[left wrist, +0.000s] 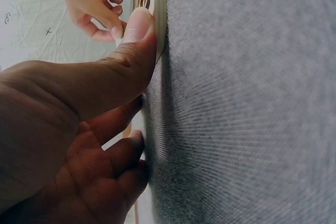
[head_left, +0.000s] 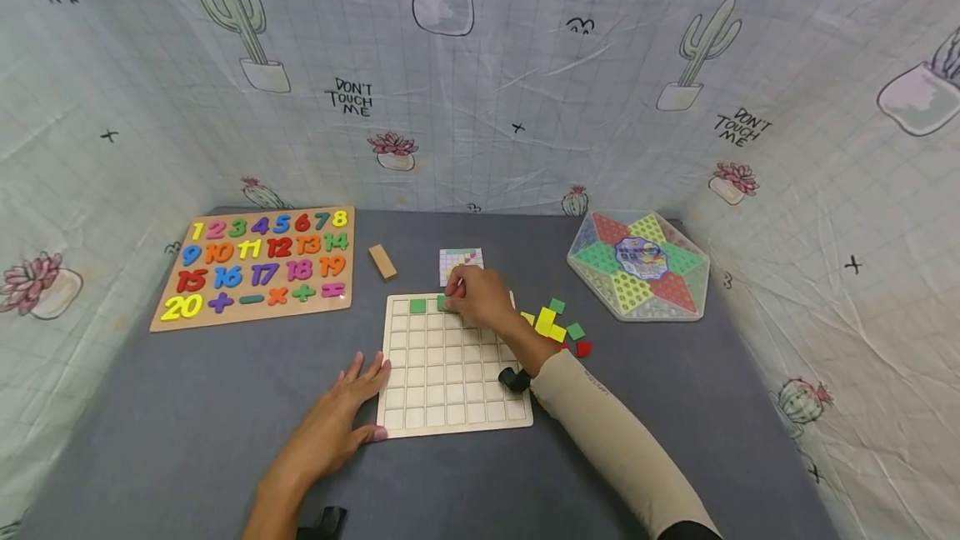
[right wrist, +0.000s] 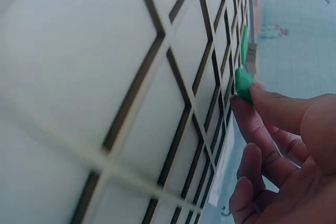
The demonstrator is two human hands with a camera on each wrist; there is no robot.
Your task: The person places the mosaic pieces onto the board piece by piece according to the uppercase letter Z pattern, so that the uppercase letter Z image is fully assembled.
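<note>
Green tile (right wrist: pixel 243 84) sits pinched in the right hand (head_left: pixel 480 298) at the board's (head_left: pixel 454 375) far side. The left hand (head_left: pixel 339 415), spread, touches its left edge.

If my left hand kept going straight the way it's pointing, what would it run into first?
The wooden grid board: your left hand seems to be right against its left edge, though exact contact is hard to judge.
</note>
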